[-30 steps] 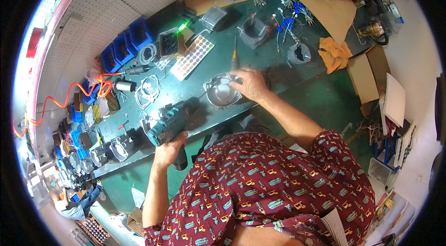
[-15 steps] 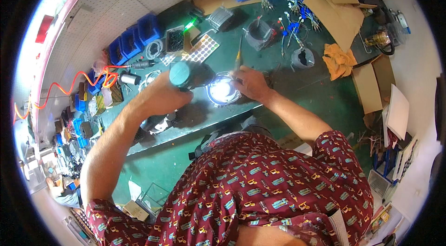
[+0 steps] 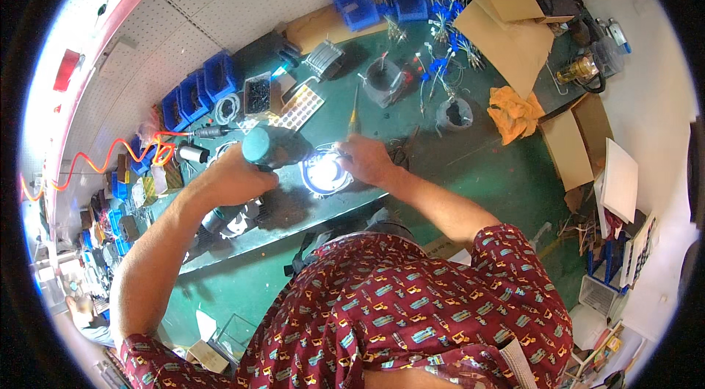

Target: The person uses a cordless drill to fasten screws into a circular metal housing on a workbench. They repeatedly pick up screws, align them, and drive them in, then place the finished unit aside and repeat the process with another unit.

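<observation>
My left hand [image 3: 233, 176] is wrapped round the grip of a teal and dark power driver [image 3: 263, 146], whose nose points right. Beside that nose a round light-coloured housing [image 3: 327, 171] lies on the bench, its middle washed out by bright light. My right hand [image 3: 367, 160] is curled at the housing's right rim. Its fingertips are hidden, so what they hold cannot be made out. A screwdriver [image 3: 355, 119] with a yellowish handle points away from me, its handle end meeting my right knuckles; whether it is gripped or lies beyond the hand is unclear.
The green bench [image 3: 294, 214] holds a grey finned housing [image 3: 325, 60], a dark-rimmed round tub [image 3: 383, 82], a sticker sheet [image 3: 302, 108] and wire bundles [image 3: 439, 66]. Blue bins [image 3: 219, 77] line the back left. An orange cloth [image 3: 514, 113] and cardboard [image 3: 510, 40] lie right.
The whole view has shifted, so the bench and both hands appear lower and farther left. My left hand still grips the driver and my right hand stays at the housing.
</observation>
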The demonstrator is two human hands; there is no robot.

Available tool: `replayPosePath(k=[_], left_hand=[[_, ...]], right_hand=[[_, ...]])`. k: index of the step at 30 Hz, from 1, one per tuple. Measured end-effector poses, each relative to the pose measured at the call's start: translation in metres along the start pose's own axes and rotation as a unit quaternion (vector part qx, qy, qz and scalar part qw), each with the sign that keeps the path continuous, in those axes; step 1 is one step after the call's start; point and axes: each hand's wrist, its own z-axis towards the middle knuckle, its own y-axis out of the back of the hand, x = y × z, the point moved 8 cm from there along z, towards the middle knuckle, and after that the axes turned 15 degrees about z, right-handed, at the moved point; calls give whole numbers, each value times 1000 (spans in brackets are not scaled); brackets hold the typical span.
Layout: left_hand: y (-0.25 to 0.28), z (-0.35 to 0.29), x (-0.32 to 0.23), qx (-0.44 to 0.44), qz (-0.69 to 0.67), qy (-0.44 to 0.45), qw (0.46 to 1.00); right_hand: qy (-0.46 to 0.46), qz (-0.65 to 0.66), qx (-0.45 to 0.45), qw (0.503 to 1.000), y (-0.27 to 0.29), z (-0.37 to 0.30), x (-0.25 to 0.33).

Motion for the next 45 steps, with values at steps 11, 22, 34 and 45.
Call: replayPosePath(k=[11,22,34,45], left_hand=[[-18,-24,39,54,-175,198,963],[3,5,-15,60,43,25,997],[-63,-67,59,5,-309,211,927],[-70,-59,76,34,-450,254,855]], right_hand=[[-16,30,4,999,13,0,9],[9,-6,0,1000,-2,4,-5],[-67,59,7,996,6,-1,5],[-39,52,6,998,8,1,8]])
